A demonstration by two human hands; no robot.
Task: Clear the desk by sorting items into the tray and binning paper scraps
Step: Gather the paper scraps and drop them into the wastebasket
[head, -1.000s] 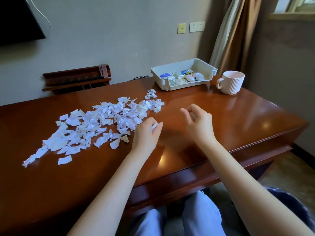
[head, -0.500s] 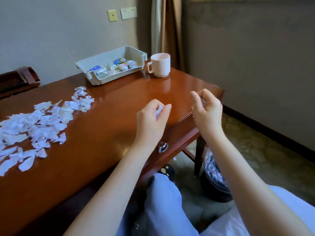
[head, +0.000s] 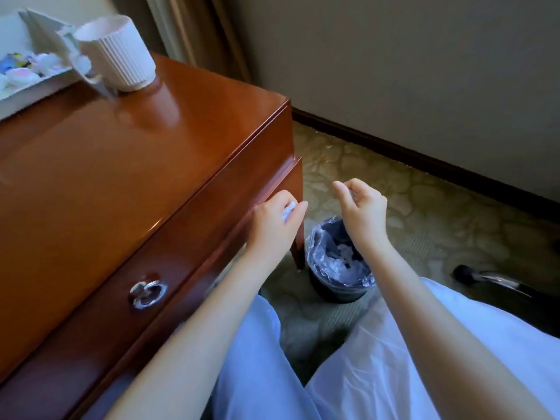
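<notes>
Closest to me are the person's knees in pale blue trousers [head: 378, 374], with both bare forearms reaching out over them. The left hand [head: 274, 225] sits at the front edge of the desk [head: 106, 165], right by its corner, fingers curled closed around white paper scraps [head: 288, 211] that peek out between thumb and forefinger. The right hand [head: 362, 212] hangs in the air just past the desk corner, apart from the left one, fingers bent loosely inward with the thumb raised; whether it is holding anything inside that curl I cannot tell.

Below and between the two hands, on the patterned carpet [head: 424, 225], stands a small dark bin [head: 338, 277] lined with a clear plastic bag. White crumpled paper lies in it. The bin stands just beside the desk leg [head: 298, 250], and the right wrist passes over its rim from where I look.

On the drawer front a shiny ring pull [head: 148, 294] hangs. To the right, low on the floor, a chrome chair leg with a black castor [head: 485, 278] shows.

Further back on the desktop, a ribbed pale pink mug [head: 121, 53] stands touching or nearly touching the corner of a light grey tray [head: 36, 89], which holds small blurred items, some blue and yellow. Behind those are a curtain [head: 194, 28] and a plain wall [head: 424, 71] with a dark skirting board.
</notes>
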